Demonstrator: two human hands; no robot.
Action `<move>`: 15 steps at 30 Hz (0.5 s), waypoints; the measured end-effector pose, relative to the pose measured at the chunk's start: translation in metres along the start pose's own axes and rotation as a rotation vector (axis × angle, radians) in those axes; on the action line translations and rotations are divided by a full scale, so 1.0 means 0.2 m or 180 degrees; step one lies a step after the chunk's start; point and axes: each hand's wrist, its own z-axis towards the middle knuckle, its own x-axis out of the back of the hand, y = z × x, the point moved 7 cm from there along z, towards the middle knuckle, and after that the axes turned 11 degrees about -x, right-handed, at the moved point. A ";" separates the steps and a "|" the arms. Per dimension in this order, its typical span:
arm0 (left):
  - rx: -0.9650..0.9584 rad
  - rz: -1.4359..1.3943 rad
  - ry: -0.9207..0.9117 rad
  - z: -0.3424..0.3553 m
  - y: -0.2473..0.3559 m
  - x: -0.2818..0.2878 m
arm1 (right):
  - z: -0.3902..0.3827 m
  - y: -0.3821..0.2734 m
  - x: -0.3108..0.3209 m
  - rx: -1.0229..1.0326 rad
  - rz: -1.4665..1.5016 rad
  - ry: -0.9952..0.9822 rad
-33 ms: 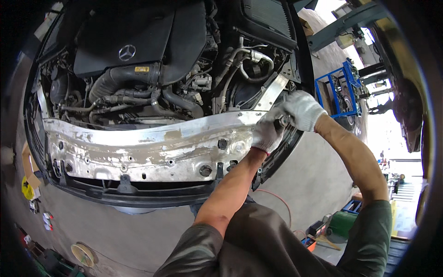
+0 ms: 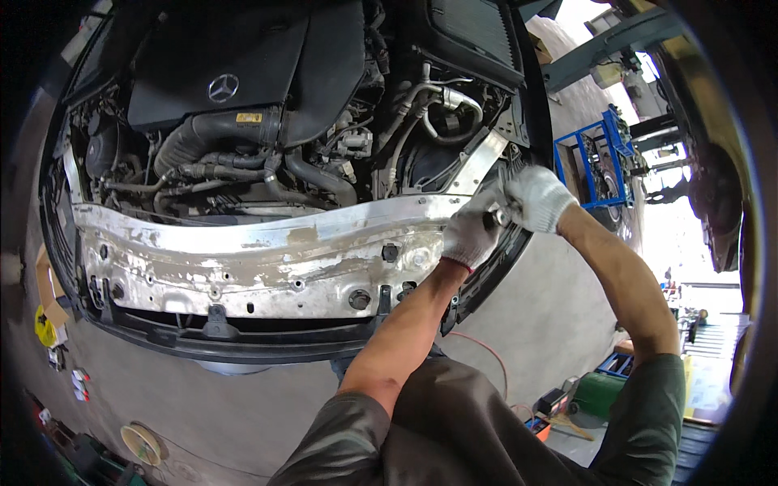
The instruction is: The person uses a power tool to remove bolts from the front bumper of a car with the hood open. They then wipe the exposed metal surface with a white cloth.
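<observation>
Both my hands wear white knit gloves and work close together at the right front corner of an open car's engine bay. My left hand (image 2: 472,229) is closed around a small metal tool (image 2: 498,217) with a dark round end; its kind is mostly hidden by the glove. My right hand (image 2: 539,198) is closed beside it, fingers curled toward the tool's far side, and what they grip is hidden. Below and left of them runs the bare silver front crossmember (image 2: 243,267), scuffed and dotted with bolt holes. A silver brace (image 2: 478,162) rises just behind my left hand.
A black engine cover (image 2: 219,57) and ribbed intake hose (image 2: 194,142) fill the bay. Right of the car stands a blue metal rack (image 2: 596,158). A red hose (image 2: 486,347) lies on the floor near a green container (image 2: 596,395). An open cardboard box (image 2: 50,287) sits at left.
My right hand has shifted very slightly right and down, and the tool's dark end shows at a slightly different angle. The left hand stays in about the same place.
</observation>
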 end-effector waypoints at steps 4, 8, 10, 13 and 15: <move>-0.0028 0.0029 -0.0134 -0.03 -0.07 -0.08 | -0.15 0.06 -0.17 -0.0925 0.0838 -0.0471; 0.0021 -0.0072 -0.0343 0.03 -0.02 0.00 | -0.22 0.04 -0.24 -0.1601 0.1649 -0.1337; -0.0182 -0.0036 -0.0335 0.05 0.02 0.02 | -0.27 0.01 -0.23 -0.1804 0.2017 -0.1447; -0.0197 -0.0141 -0.0709 0.07 0.00 0.01 | -0.31 -0.03 -0.28 -0.1992 0.2552 -0.1322; -0.0322 -0.0294 -0.0781 0.08 0.00 0.01 | -0.34 -0.06 -0.30 -0.2288 0.2791 -0.1389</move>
